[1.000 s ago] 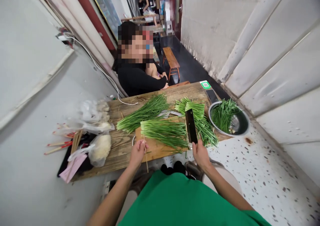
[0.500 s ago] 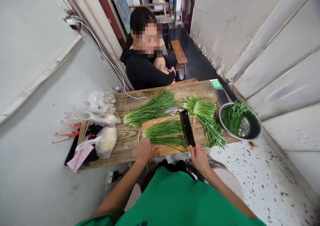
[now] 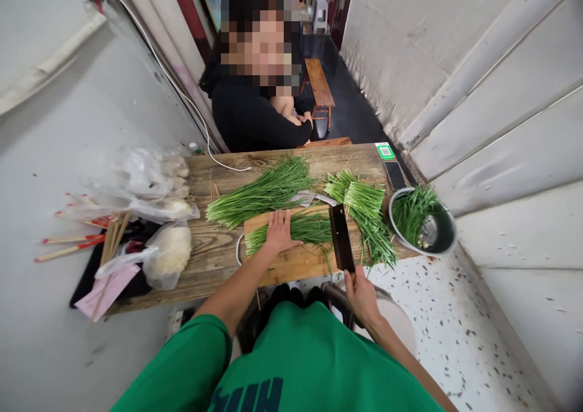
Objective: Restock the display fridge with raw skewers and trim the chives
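Note:
On the wooden cutting board [image 3: 291,272] lies a bunch of garlic chives [image 3: 312,229]. My left hand [image 3: 279,235] rests flat on the chives with its fingers spread. A dark cleaver [image 3: 342,236] is gripped by its handle in my right hand [image 3: 362,292]. Its blade stands across the leafy right end of the bunch; whether the edge touches the board is hidden. Behind the board lies a larger pile of chives [image 3: 264,192]. To the right of the cleaver are chive bundles [image 3: 364,198] on thin sticks, their leaves hanging toward the table's front edge.
A metal bowl [image 3: 450,233] with chive leaves stands at the right, beside a phone [image 3: 394,175] and a QR code card [image 3: 385,151]. Knotted plastic bags [image 3: 168,254] and red-tipped sticks [image 3: 73,239] lie left. Across the wooden table [image 3: 214,278] sits a person in black [image 3: 255,114].
My left hand has moved from the board's front edge up onto the chives, its fingers now spread. The loose chives at the front now lie against the bunch. The view has shifted slightly.

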{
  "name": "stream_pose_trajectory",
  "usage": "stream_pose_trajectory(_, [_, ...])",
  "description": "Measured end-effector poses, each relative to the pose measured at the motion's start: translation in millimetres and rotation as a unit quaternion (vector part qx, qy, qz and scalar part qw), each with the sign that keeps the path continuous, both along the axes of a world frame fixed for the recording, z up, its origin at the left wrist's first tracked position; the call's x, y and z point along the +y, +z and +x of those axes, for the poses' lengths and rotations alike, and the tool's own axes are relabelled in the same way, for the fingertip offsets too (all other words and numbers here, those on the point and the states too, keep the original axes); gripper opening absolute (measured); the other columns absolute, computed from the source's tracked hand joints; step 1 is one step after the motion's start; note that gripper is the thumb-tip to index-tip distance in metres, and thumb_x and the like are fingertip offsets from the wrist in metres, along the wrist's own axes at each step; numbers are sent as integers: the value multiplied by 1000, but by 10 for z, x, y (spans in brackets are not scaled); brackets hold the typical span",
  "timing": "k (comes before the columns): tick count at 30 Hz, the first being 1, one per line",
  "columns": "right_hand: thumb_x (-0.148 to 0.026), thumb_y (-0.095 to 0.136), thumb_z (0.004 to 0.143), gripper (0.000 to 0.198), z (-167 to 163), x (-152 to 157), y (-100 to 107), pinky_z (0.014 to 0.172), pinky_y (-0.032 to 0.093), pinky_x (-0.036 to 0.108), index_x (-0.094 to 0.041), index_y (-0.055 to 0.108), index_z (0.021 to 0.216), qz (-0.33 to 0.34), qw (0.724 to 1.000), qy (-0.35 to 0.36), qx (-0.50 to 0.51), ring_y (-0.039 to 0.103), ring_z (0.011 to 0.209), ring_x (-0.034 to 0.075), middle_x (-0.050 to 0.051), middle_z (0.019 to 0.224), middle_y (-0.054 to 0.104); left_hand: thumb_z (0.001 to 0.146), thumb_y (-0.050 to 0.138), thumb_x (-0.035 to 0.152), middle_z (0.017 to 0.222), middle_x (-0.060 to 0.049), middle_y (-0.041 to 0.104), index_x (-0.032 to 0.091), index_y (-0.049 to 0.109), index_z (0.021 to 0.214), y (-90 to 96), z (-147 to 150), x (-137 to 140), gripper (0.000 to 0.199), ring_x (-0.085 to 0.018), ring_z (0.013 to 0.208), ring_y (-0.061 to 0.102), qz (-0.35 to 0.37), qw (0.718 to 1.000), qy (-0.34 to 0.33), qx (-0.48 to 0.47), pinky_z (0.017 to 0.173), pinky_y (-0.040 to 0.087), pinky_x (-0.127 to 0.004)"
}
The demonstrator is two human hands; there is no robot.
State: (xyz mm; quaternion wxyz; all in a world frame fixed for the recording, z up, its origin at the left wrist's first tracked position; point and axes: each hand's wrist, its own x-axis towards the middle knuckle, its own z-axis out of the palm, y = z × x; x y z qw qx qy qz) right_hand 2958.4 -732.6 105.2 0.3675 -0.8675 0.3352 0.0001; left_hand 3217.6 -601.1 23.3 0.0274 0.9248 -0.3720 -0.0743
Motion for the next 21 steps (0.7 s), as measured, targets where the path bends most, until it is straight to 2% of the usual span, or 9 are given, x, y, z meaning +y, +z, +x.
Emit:
stream_pose_trajectory(2, [-39,29,92,24,58,42,-7,50,30,25,-19,41,90,-12,1000,18,12,55,51,17,1,59,57,66,54,72,142,-31,29,-3,17,143,-62,-54,10,114,-40,135,23,15,1000,16,3,111,9,-52])
stream_pose_trajectory(4, [-38,29,93,24,154,104,-11,50,30,25,-18,43,92,-32,998,43,26,55,52,17,1,59,57,76,46,67,140,-30,34,-4,19,142,-114,-143,59,101,-37,133,28,6,1000,-15,-15,112,10,-48])
stream_pose_trajectory(6, [-35,30,93,23,276,182,-10,51,30,25,-17,44,96,-51,995,70,43,57,54,18,3,62,60,81,40,63,141,-28,34,-4,21,142,-125,-221,135,91,-34,135,27,-9,998,-60,-34,113,6,-47])
stream_pose_trajectory(8, [-32,30,93,23,408,274,-3,53,32,25,-15,45,98,-65,992,96,49,59,60,18,6,70,63,79,41,64,145,-26,29,-3,19,142,-79,-267,237,95,-33,137,20,-23,995,-83,-44,113,1,-49])
stream_pose_trajectory(11, [-28,29,94,22,594,440,23,57,35,25,-14,46,96,-72,988,128,48,61,68,19,9,76,65,73,46,68,149,-25,18,-5,13,142,45,-302,472,106,-33,140,8,-49,996,-45,-61,113,-1,-52])
stream_pose_trajectory(14, [-26,31,94,21,759,639,58,57,35,26,-13,46,98,-64,985,146,72,62,67,19,10,75,65,78,44,60,150,-23,15,-4,15,143,95,-353,801,95,-30,141,4,-63,995,-20,-79,114,1,-51])
stream_pose_trajectory(18, [-24,32,94,19,942,896,52,56,35,25,-12,46,101,-47,982,151,98,63,67,19,10,78,66,84,39,48,150,-20,18,-2,21,142,-41,-398,1150,79,-27,141,7,-56,995,-3,-83,115,5,-48])
stream_pose_trajectory(21, [-23,33,94,19,1034,1019,1,56,35,25,-12,46,101,-48,981,151,115,64,69,19,11,79,67,83,40,47,150,-19,17,-2,21,142,-143,-320,1201,80,-27,141,7,-51,996,-3,-68,115,3,-48])
